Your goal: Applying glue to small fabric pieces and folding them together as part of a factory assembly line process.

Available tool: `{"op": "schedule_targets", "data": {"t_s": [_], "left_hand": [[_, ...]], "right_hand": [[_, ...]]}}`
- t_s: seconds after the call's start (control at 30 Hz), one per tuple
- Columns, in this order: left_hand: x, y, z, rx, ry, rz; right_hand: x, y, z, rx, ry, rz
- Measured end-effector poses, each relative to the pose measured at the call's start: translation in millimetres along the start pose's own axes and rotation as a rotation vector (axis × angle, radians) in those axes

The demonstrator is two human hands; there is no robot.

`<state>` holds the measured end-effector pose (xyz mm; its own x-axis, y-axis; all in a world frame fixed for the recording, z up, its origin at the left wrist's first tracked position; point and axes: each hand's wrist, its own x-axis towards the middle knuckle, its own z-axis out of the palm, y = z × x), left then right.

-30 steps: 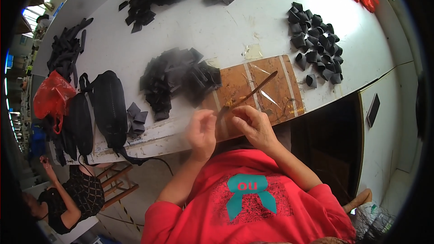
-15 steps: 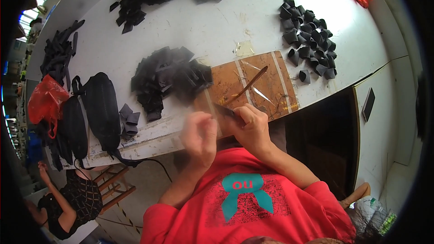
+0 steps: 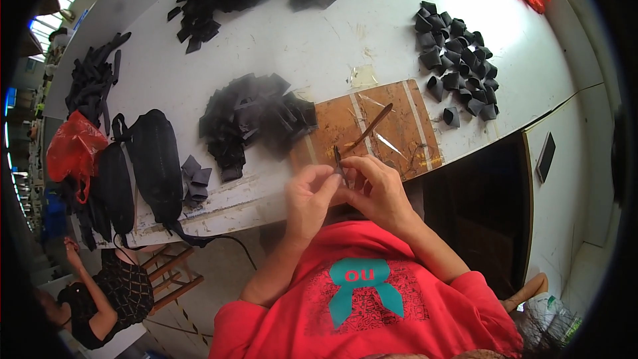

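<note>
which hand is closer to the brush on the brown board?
Right. The right hand sits just below the brush, near the board's front edge. The left hand is farther off, down and to the brush's left, both pinching a small black strip.

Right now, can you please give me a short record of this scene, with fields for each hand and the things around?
left hand: pinches a small black piece, shared with the other hand
right hand: holds the same piece, fingers curled
under hands: brown board with a thin stick
beside board: heap of flat black pieces
far right: folded black loops
surface: white table
</note>
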<state>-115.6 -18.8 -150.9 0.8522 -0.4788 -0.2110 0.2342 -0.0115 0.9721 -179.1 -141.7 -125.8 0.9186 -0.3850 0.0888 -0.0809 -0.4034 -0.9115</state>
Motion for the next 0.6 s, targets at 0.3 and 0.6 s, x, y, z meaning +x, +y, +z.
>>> {"op": "schedule_targets", "data": {"t_s": [0.3,0.6], "left_hand": [[-11,0,20,0.670,0.261,0.540],[3,25,6,-0.688,-0.309,-0.357]], "right_hand": [[-6,2,4,-0.248,0.148,-0.192],[-1,15,-18,0.696,-0.089,0.463]]}}
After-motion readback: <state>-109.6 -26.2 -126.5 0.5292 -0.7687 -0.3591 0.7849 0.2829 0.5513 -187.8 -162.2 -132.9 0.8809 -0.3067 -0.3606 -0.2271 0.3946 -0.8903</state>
